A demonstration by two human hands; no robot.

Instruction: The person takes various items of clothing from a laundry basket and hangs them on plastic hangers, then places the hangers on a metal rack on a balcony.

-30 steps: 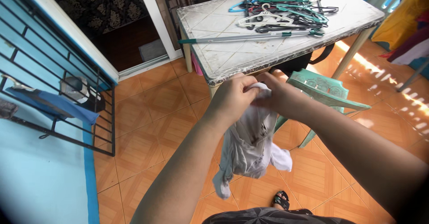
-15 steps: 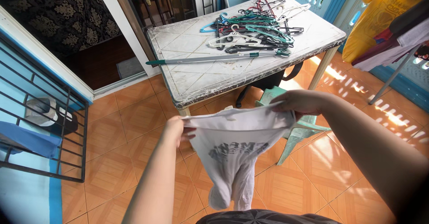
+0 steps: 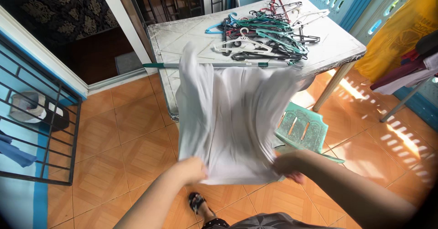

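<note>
Shirt: white shirt (image 3: 232,119), spread flat in the air between both hands, its far end flung up toward the bench; cloth blurred at the far edge.
Left hand: left hand (image 3: 191,170) grips the near left corner of the shirt; fingers closed on the cloth, mostly hidden under it.
Right hand: right hand (image 3: 286,165) grips the near right corner; fingers (image 3: 294,178) curled and pinched on the hem.
Shirt position: stretched from the fingers away from the person, above the floor, covering the near edge of the bench from view.
Bench: white bench (image 3: 333,46), beyond the fingers, past the far end of the shirt.
Hangers: heap of clothes hangers (image 3: 264,32) in several colours, on the bench, well beyond the fingers.
Pole: grey pole (image 3: 237,65) with green ends, lying on the bench just past the shirt's far end.
Chair: green plastic chair (image 3: 301,128), just beyond the right fingers, partly hidden by the shirt.
Floor: orange tiled floor (image 3: 123,137), below both hands.
Sandal: dark sandal (image 3: 197,202) on a foot, below the left fingers.
</note>
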